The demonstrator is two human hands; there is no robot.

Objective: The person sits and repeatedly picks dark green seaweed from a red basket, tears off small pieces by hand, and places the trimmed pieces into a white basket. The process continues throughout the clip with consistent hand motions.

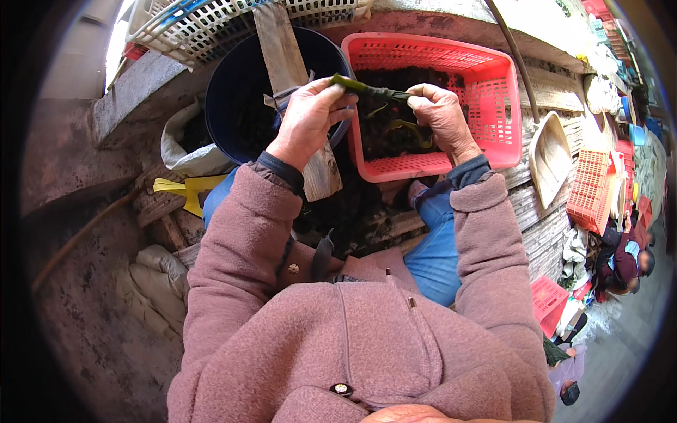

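Observation:
My left hand point(313, 113) pinches one end of a twisted dark green strip point(373, 91), leaf-like or kelp-like. The other end is held between the thumb and fingers of my right hand point(443, 113), so the strip stretches between them. Beneath it, a red perforated plastic basket point(494, 106) holds a dark, wet-looking mass. My left hand is over a wooden board point(280, 47) lying across a dark blue tub point(222, 100), which also has dark matter inside. Some cloth or strap point(285, 98) is wrapped on the board beside my left wrist; its details are partly hidden.
A white plastic crate point(222, 29) stands behind the tub, and a white sack point(195, 161) beside it. At right lies a pale scoop-shaped shovel blade point(550, 153) with a long handle. Farther right are orange crates point(589, 182) and other people point(627, 261). A yellow object point(193, 193) sits at left.

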